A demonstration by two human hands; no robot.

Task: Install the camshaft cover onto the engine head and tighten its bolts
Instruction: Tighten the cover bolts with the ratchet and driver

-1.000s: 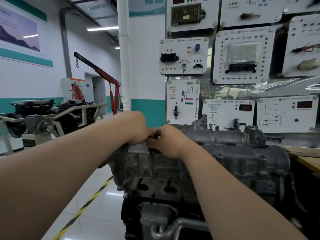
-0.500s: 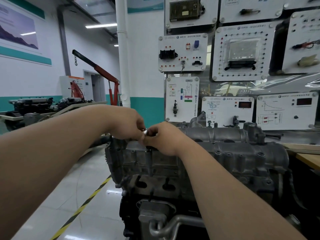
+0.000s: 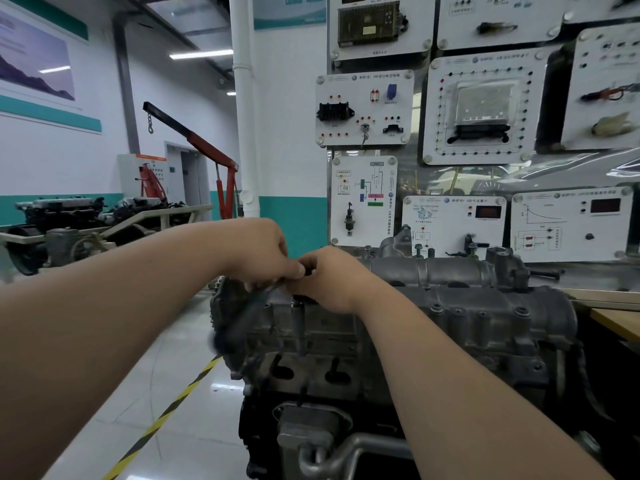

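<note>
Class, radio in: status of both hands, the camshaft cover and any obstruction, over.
Left hand grips a blurred dark tool; right hand pinches its head. Camshaft cover sits on the engine head. No obstruction seen.

Head-worn, forward-down, close over engine head (image 3: 325, 341)

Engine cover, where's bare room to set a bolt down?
Free: the cover right of the right hand, to its far end; the bench corner beyond. Crowded: its left end, where the left hand meets it over the wrench.
</note>
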